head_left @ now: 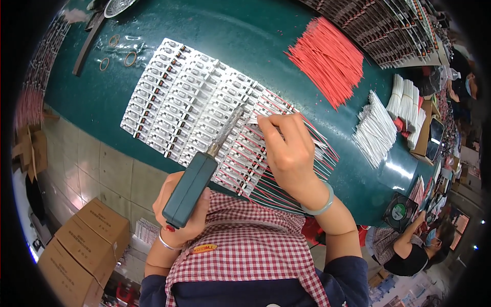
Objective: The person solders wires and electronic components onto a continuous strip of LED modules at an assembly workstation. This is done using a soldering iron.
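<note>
A dark green soldering gun (pixel 190 189) is gripped in my left hand (pixel 176 204). Its long metal tip (pixel 229 129) points up and to the right, ending over the rows of small white plastic parts (pixel 197 92). Beside that tip, my right hand (pixel 290 148) is closed in a pinch on a thin wire, partly hidden by the fingers. Red and white wires (pixel 271 189) fan out from the right-hand rows, passing under and around my right hand toward the table's near edge. Dark components run in lines along some of the rows.
A heap of red wires (pixel 330 59) lies at the far right, with a pile of white wires (pixel 376 130) nearer. Stacked assemblies (pixel 378 30) stand behind. Rubber bands (pixel 130 59) and a metal bar (pixel 89 48) lie far left. Cartons (pixel 84 245) are on the floor; a co-worker (pixel 409 245) sits right.
</note>
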Demonstrator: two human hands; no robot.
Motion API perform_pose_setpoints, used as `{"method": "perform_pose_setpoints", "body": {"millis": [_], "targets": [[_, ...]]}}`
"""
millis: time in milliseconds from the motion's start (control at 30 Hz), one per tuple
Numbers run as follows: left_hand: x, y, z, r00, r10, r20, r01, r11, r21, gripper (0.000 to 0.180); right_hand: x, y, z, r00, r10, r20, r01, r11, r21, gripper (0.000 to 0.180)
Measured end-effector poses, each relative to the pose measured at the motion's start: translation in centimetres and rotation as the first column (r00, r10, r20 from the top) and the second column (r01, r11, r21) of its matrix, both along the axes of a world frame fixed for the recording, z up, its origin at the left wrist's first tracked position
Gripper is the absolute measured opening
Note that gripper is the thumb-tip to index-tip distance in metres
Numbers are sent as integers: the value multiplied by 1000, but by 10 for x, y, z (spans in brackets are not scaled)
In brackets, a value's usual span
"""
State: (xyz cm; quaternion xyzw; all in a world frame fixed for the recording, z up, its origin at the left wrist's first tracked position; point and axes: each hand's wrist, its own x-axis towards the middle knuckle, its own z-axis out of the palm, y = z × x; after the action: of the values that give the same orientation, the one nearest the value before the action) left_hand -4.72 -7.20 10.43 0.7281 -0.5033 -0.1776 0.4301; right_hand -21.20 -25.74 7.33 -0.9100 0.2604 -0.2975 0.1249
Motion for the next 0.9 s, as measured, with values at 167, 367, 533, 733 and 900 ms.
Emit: {"method": "perform_pose_setpoints", "body": {"millis": [167,367,533,733,900], "targets": [[-1,-4,3,1000,5,22,-5,999,-32,19,0,1,-3,1000,6,-7,-6,1000,16,36],[0,-6,6,999,-31,22,31,999,-19,21,2,2,-2,999,3,-33,-3,1000,2,35],[-2,-4,6,999,-30,-43,32,999,26,22,2,3,0,998,12,-61,-12,1000,-5,34],[-2,-2,6,999,-30,-44,32,998,49,23,4,3,5,996,15,-93,-16,1000,-12,32],[-3,-3,6,999,-23,46,22,1000,10,20,5,3,5,994,9,-105,-11,1000,-21,30]]}}
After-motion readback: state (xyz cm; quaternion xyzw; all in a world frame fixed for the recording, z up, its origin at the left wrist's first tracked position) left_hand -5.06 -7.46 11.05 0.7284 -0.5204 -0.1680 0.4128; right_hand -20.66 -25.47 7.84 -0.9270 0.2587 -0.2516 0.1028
